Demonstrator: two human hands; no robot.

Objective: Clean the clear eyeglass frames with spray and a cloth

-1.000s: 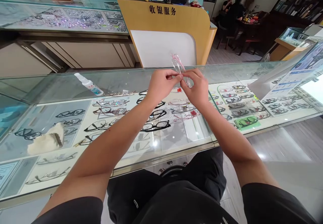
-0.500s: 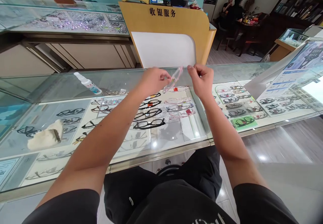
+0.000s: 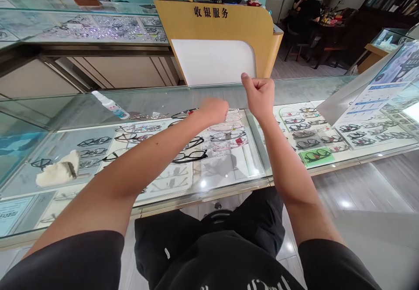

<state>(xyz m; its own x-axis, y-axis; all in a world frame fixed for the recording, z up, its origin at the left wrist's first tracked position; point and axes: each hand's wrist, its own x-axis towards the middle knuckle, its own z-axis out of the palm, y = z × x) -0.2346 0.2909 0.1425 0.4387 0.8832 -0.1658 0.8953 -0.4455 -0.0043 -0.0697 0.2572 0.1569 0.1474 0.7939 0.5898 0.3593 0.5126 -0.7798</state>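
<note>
My left hand [image 3: 214, 111] is low over the glass display counter [image 3: 225, 183], back up, fingers curled down and slightly blurred. It seems closed on pale, clear-framed eyeglasses [image 3: 234, 114], which show only in part beside its knuckles; the fingertips are hidden. To the right and higher, my right hand [image 3: 260, 96] makes a fist with the thumb on top; whether anything is inside cannot be seen. Just nearer than my left hand lie pink eyeglasses [image 3: 231, 145] with a red tag, and black eyeglasses [image 3: 190, 156].
A white spray bottle [image 3: 111, 105] and a cream cloth [image 3: 59, 170] are on the left of the counter. A tilted printed sign [image 3: 376, 87] stands at the right. Beyond are a yellow cashier desk [image 3: 214, 24] and two people seated at a table.
My left hand has come down toward the counter, and the pink clear eyeglasses it held up are now mostly hidden. My right hand has risen slightly, still curled.
</note>
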